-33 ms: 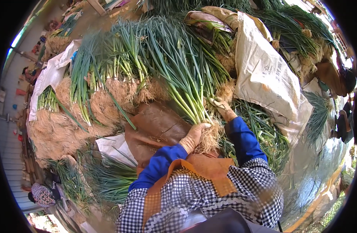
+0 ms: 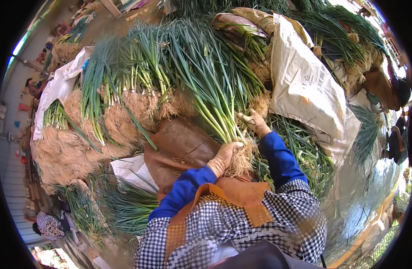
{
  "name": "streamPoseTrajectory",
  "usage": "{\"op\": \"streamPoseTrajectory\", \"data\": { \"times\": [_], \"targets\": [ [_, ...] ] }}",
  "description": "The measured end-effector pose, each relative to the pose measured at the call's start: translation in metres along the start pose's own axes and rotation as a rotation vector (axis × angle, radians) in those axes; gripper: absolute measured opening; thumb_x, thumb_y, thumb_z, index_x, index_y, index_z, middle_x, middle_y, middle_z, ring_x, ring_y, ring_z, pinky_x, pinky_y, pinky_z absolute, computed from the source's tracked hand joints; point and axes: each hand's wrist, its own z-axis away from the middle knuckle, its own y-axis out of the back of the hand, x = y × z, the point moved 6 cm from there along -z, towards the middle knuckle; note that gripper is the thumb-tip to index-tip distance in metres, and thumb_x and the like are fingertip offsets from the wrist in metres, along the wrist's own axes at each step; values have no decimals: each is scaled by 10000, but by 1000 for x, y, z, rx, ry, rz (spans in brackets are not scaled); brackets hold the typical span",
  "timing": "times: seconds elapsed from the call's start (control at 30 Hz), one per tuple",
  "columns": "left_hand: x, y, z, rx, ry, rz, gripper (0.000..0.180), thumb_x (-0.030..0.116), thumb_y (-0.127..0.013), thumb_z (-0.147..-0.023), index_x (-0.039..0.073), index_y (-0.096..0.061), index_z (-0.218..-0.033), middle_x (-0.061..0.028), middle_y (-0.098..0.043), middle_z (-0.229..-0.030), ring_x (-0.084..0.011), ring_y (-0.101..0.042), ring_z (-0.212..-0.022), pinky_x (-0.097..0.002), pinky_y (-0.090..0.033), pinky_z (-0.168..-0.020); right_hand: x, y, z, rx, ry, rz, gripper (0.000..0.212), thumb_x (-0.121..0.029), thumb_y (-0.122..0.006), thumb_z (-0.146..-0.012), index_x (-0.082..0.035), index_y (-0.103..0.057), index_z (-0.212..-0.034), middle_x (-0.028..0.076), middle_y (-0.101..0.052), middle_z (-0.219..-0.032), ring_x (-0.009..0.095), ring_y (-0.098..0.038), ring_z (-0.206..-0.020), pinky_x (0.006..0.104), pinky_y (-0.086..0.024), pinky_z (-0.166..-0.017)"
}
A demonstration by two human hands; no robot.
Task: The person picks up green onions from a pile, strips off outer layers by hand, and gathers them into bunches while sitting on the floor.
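Note:
My left hand [image 2: 224, 154] is closed round the lower stalks of a bunch of green onions [image 2: 219, 121], just above the root end. Their long dark green leaves fan out away from me, while pale tangled roots [image 2: 241, 161] hang between my hands. To the right of the stalks is my right hand [image 2: 256, 123], with thumb and finger reaching toward them and a gap between the tips. Whether it touches a stalk cannot be made out. Both hands look covered by pale, soiled gloves.
More green onions with bushy roots [image 2: 125, 116] lie along the left and far side. A brown sheet [image 2: 183, 139] spreads before me. A white woven sack [image 2: 304, 85] stands at right, above loose green leaves [image 2: 295, 139]. Another person [image 2: 50, 225] is at lower left.
My right hand has shifted slightly, its thumb and finger now spread farther apart beside the stalks. The left hand keeps its hold on the green onions.

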Motion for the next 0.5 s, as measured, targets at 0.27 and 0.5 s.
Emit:
{"op": "streamPoseTrajectory", "data": {
  "times": [0.27, 0.5],
  "targets": [
    [5, 1, -2, 196, -194, -10, 156, 6, -574, -715, -5, -629, -861, -57, -626, -793, -171, -590, -737, -274, -489, -702, -1, 7, 39, 365, 188, 628, 106, -202, -563, -745, -97, -563, -736, 138, -598, -683, 335, -598, -665, 432, -467, -583],
    [3, 8, -12, 218, -164, 149, 183, -16, -500, -752, -49, -585, -911, -134, -619, -862, -240, -620, -801, -339, -531, -744, 34, 36, 170, 108, 99, 95, 194, -189, -524, -852, -41, -488, -730, 168, -534, -650, 349, -528, -600, 405, -413, -543]
  ]
}}
